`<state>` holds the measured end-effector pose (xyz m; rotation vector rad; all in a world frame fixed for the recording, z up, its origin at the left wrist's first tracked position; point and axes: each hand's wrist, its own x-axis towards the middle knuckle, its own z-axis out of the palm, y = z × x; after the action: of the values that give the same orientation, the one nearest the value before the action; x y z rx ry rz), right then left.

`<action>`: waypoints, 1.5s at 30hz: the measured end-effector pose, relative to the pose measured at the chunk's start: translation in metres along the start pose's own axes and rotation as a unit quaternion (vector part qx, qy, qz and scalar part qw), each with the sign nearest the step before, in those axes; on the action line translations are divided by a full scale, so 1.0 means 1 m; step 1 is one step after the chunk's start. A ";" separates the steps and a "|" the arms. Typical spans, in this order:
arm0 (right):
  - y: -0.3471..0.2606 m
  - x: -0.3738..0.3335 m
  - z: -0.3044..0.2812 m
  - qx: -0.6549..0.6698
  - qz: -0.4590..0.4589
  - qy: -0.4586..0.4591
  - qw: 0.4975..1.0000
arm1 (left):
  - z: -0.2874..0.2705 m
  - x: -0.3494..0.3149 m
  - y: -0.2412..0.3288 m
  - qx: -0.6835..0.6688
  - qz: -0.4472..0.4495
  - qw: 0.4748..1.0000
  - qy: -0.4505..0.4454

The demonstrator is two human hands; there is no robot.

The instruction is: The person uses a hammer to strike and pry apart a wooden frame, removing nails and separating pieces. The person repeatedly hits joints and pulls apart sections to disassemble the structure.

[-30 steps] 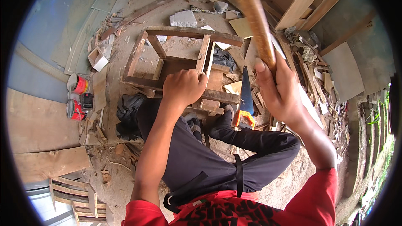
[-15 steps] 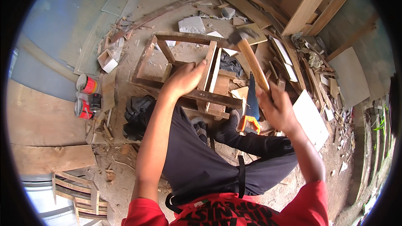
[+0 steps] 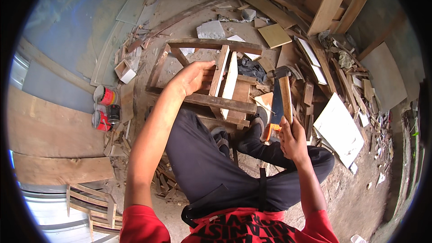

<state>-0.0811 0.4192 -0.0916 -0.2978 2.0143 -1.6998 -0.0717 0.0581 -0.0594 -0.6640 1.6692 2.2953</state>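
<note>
Head view: one wooden frame (image 3: 202, 100), brown, four-sided, open in the middle, placed before the knees of the seated wearer; includes one crosswise slat (image 3: 219, 73) on its right side, and just beside that one white-faced strip (image 3: 231, 80), set at a slight slant. One left hand (image 3: 192, 78), reaching over the near rail, fingers extended and touching the slat at its left edge; far side of the fingers partly hidden, so cannot tell whether clasped about the wood. One right hand (image 3: 294, 139), clenched around the lower handle of one hammer (image 3: 285, 96); handle of pale wood, dark metal head uppermost, to the right of the frame and apart from it. One saw (image 3: 276, 103), dark blade, orange grip, behind the hammer and partly covered by it in the view. Near the saw, one black plastic sheet (image 3: 252, 69), crumpled. Farther off, one square panel (image 3: 274, 36), yellowish, and one pale block (image 3: 210, 30). At right, one white board (image 3: 339, 128), lying flat among wood scraps (image 3: 348, 78). At left, two red cans (image 3: 105, 94) and one black can (image 3: 113, 114), grouped; above these, one small box (image 3: 125, 71), open, white-sided. Lower left, one slatted wooden piece (image 3: 92, 204).
</note>
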 end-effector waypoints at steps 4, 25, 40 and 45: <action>0.020 -0.001 -0.008 -0.025 -0.031 0.006 0.999 | 0.006 -0.002 0.000 -0.001 0.007 1.000 0.019; -0.075 0.004 0.030 -0.106 -0.111 -0.141 0.978 | 0.026 -0.045 0.013 0.601 0.027 0.795 0.086; -0.105 0.030 0.043 -0.182 -0.076 -0.174 0.965 | 0.056 -0.039 -0.017 0.571 0.066 0.783 0.238; -0.108 0.030 0.039 -0.170 -0.013 -0.182 0.968 | 0.053 -0.034 -0.013 0.552 0.059 0.803 0.215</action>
<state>-0.1032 0.3497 0.0020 -0.6999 2.0110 -1.1971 -0.0480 0.1152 -0.0409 -0.7738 2.8272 0.8304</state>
